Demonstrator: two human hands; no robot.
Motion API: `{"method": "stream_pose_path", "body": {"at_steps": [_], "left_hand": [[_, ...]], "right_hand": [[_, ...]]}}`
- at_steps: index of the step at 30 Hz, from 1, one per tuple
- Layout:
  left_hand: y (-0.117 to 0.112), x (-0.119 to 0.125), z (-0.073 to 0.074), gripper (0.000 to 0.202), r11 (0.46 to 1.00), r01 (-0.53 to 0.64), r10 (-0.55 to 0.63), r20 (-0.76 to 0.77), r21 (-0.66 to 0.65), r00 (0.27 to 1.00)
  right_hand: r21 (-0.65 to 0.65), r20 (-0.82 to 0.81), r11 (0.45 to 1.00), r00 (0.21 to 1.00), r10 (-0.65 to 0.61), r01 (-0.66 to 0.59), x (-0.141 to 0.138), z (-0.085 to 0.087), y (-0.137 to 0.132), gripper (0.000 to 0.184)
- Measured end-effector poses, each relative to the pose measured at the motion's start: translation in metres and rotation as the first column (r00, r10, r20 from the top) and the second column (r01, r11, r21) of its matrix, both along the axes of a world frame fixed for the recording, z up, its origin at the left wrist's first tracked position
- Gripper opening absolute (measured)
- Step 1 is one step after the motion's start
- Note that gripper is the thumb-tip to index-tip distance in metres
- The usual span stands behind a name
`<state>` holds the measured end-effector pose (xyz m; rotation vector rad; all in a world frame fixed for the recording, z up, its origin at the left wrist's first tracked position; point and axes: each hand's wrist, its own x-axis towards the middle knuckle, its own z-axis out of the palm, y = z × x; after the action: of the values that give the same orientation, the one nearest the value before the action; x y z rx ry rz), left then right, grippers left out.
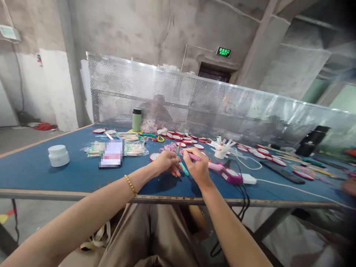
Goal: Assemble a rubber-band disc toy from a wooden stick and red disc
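Observation:
My left hand (167,162), with a gold bead bracelet at the wrist, is pinched on a thin teal stick (183,169). One end of the stick rises above the fingertips and the other slants down toward the blue table. Close by on the right, my right hand (198,167) is closed around a pink pen-like stick (193,155), whose tip points at the left hand. Whether the two sticks touch, I cannot tell. Just behind the hands lies a pile of small multicoloured pieces (174,147), beside a round white disc with a red rim (154,157).
A pink and purple corded tool (230,175) lies right of my hands, by a white power strip (248,179). Farther back are a white cup of sticks (221,150) and several red-rimmed discs (257,153). To the left are a phone (111,154) and white jar (58,155).

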<state>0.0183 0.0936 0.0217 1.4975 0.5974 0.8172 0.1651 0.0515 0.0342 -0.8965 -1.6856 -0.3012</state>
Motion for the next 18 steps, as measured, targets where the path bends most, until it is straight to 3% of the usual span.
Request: {"method": "stream_pose_path", "body": {"at_steps": [18], "left_hand": [[-0.0016, -0.0023, 0.0009, 0.02, 1.0, 0.004, -0.004, -0.019, 0.006, 1.0]], "right_hand": [[0.007, -0.032, 1.0, 0.999, 0.012, -0.011, -0.0007, -0.0007, 0.001, 0.018]]}}
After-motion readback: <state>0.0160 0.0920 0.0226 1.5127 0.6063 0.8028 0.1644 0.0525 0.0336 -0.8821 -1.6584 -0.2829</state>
